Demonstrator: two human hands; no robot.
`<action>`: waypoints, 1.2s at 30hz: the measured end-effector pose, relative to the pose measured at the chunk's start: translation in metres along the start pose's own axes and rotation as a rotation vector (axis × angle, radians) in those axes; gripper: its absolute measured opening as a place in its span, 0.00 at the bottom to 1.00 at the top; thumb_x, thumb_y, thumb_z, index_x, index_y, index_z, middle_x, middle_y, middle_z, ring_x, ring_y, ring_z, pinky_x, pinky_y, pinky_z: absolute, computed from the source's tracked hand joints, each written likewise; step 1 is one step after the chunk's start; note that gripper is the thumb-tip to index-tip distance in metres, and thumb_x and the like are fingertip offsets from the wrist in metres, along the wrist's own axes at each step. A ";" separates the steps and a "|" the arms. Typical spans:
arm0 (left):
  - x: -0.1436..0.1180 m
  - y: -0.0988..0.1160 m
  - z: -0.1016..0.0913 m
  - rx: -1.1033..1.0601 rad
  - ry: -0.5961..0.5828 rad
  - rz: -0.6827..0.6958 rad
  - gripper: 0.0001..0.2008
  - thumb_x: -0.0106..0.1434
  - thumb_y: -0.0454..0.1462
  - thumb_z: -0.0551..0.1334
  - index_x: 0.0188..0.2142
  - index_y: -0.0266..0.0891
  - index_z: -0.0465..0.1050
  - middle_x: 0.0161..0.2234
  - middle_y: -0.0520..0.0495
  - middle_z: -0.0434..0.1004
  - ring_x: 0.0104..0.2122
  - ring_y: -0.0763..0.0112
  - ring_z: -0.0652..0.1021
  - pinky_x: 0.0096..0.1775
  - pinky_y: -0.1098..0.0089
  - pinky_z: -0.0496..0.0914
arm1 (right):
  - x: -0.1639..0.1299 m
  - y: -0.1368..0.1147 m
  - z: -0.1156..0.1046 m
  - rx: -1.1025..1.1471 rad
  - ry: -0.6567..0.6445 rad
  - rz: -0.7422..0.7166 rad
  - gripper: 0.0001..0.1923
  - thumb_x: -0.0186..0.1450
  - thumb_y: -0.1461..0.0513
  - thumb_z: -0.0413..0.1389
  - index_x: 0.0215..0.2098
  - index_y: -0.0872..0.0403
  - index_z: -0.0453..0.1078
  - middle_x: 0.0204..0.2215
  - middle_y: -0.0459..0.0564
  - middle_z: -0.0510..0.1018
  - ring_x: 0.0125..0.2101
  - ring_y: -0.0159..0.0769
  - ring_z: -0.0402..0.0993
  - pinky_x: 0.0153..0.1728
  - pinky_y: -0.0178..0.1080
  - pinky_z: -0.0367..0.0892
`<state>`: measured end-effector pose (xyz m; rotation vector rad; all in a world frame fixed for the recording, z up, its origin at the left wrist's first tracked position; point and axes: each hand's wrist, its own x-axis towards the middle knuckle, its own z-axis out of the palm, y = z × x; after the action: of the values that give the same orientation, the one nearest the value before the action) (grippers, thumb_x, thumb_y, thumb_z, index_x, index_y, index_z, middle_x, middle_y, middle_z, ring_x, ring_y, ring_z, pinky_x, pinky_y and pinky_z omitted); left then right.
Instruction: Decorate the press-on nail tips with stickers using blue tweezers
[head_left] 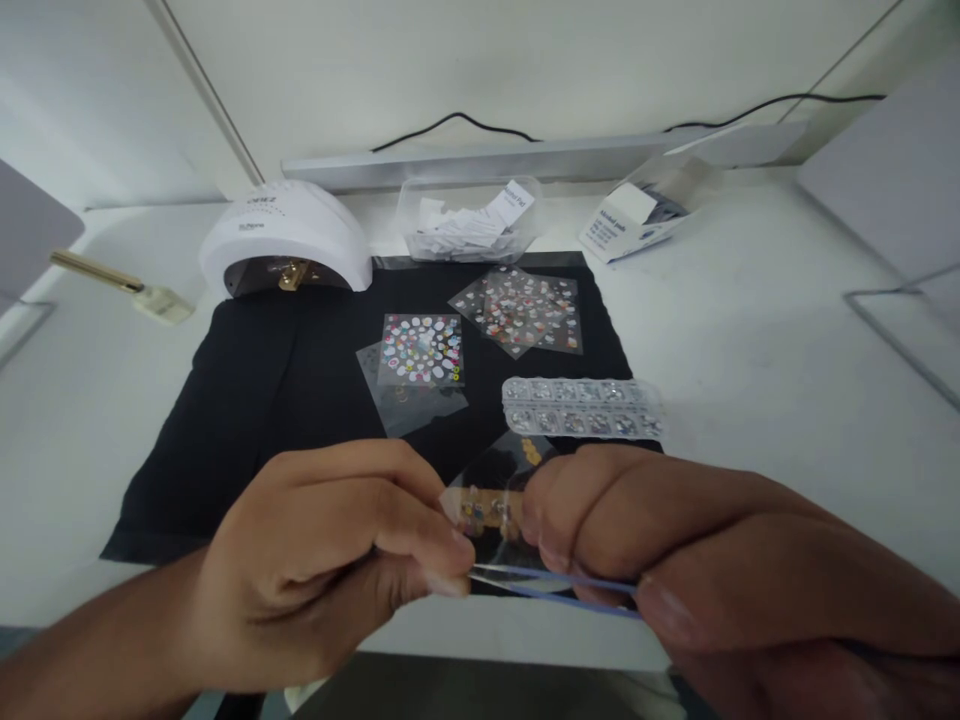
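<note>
Low in the head view, I hold a clear plastic zip bag point(501, 555) between both hands. Blue lines run along its near edge and spread slightly apart towards the right. My left hand point(352, 555) is closed, pinching the bag's left end between thumb and fingers. At the right end, my right hand point(697, 560) is closed on it too, its fingers covering that side. Small decorations and a brownish strip show through the plastic; I cannot tell exactly what they are. Just beyond my right hand lies a clear compartment case point(581, 408) of shiny gems.
A black cloth point(232, 400) covers the middle of the white table. On it lie sticker sheets point(422, 348) and more sheets point(532, 310). Behind are a white nail lamp point(285, 230), a clear tub of packets point(469, 225) and an alcohol pad box point(634, 220). A gold-handled brush point(120, 285) is left.
</note>
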<state>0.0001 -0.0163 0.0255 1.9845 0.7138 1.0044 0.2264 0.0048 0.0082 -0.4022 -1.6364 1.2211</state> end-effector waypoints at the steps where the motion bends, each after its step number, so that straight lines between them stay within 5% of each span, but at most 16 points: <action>1: 0.000 0.000 0.000 0.000 0.002 -0.001 0.06 0.62 0.24 0.65 0.39 0.32 0.75 0.32 0.41 0.79 0.31 0.69 0.81 0.31 0.74 0.78 | 0.000 0.001 0.001 0.001 0.001 0.005 0.17 0.64 0.46 0.58 0.34 0.50 0.75 0.29 0.53 0.77 0.32 0.43 0.76 0.33 0.47 0.74; 9: -0.002 -0.001 0.001 0.013 0.008 0.009 0.05 0.62 0.24 0.66 0.37 0.29 0.75 0.32 0.40 0.79 0.32 0.69 0.82 0.32 0.75 0.78 | -0.003 0.001 -0.004 -0.014 -0.037 -0.006 0.16 0.69 0.50 0.55 0.36 0.51 0.76 0.28 0.52 0.77 0.31 0.40 0.76 0.33 0.45 0.75; 14: -0.002 0.002 0.001 -0.009 0.013 0.000 0.05 0.62 0.23 0.65 0.37 0.29 0.75 0.31 0.42 0.79 0.32 0.70 0.81 0.32 0.75 0.78 | 0.000 0.000 -0.007 0.004 -0.094 -0.063 0.25 0.76 0.56 0.40 0.36 0.51 0.77 0.28 0.50 0.78 0.30 0.36 0.77 0.33 0.44 0.79; 22: 0.001 0.002 -0.001 -0.014 -0.007 -0.005 0.05 0.62 0.24 0.65 0.37 0.29 0.75 0.32 0.41 0.79 0.32 0.70 0.81 0.32 0.75 0.78 | 0.002 -0.003 -0.003 -0.022 -0.062 -0.037 0.30 0.76 0.55 0.35 0.34 0.50 0.77 0.27 0.49 0.76 0.30 0.35 0.77 0.31 0.43 0.79; 24: 0.000 0.001 -0.001 -0.021 -0.014 -0.004 0.05 0.62 0.24 0.65 0.37 0.29 0.75 0.31 0.41 0.78 0.32 0.69 0.81 0.32 0.74 0.78 | 0.001 -0.004 -0.003 -0.028 -0.002 -0.008 0.29 0.76 0.54 0.36 0.33 0.50 0.77 0.28 0.49 0.76 0.29 0.35 0.77 0.31 0.43 0.79; 30: -0.001 0.001 0.001 -0.041 0.012 -0.021 0.06 0.62 0.23 0.65 0.38 0.31 0.75 0.31 0.44 0.78 0.31 0.70 0.80 0.31 0.74 0.77 | 0.007 -0.007 -0.006 -0.018 -0.140 -0.051 0.19 0.70 0.48 0.52 0.30 0.49 0.77 0.26 0.48 0.74 0.28 0.36 0.75 0.30 0.44 0.79; 36: -0.001 0.001 0.002 -0.019 0.019 -0.024 0.06 0.62 0.24 0.65 0.38 0.31 0.75 0.31 0.42 0.79 0.31 0.69 0.81 0.31 0.74 0.78 | 0.007 -0.005 -0.006 0.003 -0.118 -0.005 0.20 0.70 0.48 0.51 0.29 0.49 0.76 0.25 0.48 0.73 0.28 0.35 0.74 0.31 0.44 0.79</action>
<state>0.0014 -0.0184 0.0255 1.9476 0.7341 1.0128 0.2300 0.0106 0.0155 -0.3289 -1.7346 1.2635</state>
